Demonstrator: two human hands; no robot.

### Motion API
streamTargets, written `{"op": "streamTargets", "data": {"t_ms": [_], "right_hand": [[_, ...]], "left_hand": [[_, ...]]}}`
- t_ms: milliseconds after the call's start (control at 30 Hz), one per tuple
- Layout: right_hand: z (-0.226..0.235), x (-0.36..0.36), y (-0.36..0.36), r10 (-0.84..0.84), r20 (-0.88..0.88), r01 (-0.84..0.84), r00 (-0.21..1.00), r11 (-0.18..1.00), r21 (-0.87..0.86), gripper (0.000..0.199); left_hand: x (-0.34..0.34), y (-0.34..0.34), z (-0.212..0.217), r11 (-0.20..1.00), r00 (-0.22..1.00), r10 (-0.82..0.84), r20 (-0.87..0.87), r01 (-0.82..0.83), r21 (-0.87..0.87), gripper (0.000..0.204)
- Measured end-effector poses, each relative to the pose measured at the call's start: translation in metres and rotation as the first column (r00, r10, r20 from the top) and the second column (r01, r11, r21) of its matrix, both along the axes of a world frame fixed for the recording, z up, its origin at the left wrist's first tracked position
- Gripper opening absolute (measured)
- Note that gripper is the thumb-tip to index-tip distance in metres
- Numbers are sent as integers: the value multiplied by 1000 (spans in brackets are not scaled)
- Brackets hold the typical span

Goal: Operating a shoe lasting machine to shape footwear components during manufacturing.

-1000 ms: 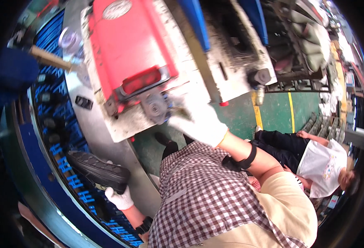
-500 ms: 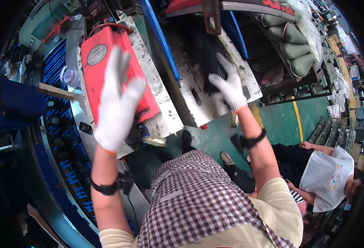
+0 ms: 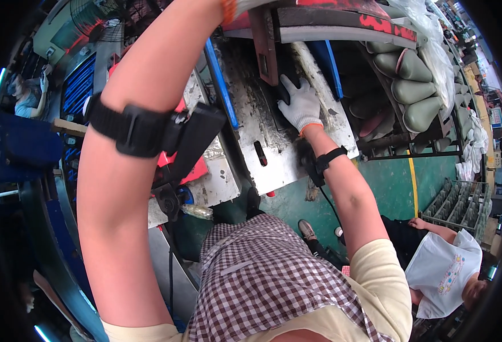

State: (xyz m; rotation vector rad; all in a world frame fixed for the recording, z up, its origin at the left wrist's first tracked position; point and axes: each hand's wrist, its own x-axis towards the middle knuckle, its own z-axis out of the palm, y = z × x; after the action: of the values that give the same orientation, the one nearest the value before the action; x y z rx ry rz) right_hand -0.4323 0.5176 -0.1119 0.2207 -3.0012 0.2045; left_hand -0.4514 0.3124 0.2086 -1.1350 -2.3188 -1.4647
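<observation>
My right hand (image 3: 301, 106), in a white knit glove, lies with its fingers spread over a scuffed metal plate (image 3: 273, 174). Beside its fingertips is a dark flat piece (image 3: 269, 108) on that plate; its kind I cannot make out. Raised across the view, my left arm reaches to the top edge, where only the cuff of my gloved left hand (image 3: 240, 7) shows. Its fingers are out of sight, close to the red and grey overhead part (image 3: 342, 25) of a machine. Both forearms wear black straps with small devices.
Blue upright bars (image 3: 221, 85) flank the plate. Left of it, a red machine cover (image 3: 197, 171) is partly hidden by my arm. On the right, a rack holds several grey-green shoe lasts (image 3: 413, 90). A person in a white shirt (image 3: 447, 273) is at the lower right.
My left hand has swung up and forward from above the red cover to the top edge. My right hand has shifted slightly left and settled over the plate. The overhead part appears lower.
</observation>
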Motion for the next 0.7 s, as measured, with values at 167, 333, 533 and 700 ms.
{"op": "streamTargets", "data": {"t_ms": [167, 333, 533, 700], "right_hand": [[18, 1, 5, 25, 47, -24, 999, 1000, -16, 81], [36, 58, 69, -35, -266, -113, 963, 845, -523, 64], [-8, 231, 86, -548, 355, 518, 757, 174, -837, 16], [-11, 282, 67, 210, 746, 728, 632, -491, -479, 40]], "left_hand": [[-4, 22, -3, 993, 989, -109, -101, 104, -48, 48], [20, 43, -67, 960, 912, 240, -331, -273, -57, 41], [77, 71, -176, 948, 837, 244, -490, -313, -63, 51], [97, 80, -266, 940, 841, 183, -509, -301, -159, 55]]}}
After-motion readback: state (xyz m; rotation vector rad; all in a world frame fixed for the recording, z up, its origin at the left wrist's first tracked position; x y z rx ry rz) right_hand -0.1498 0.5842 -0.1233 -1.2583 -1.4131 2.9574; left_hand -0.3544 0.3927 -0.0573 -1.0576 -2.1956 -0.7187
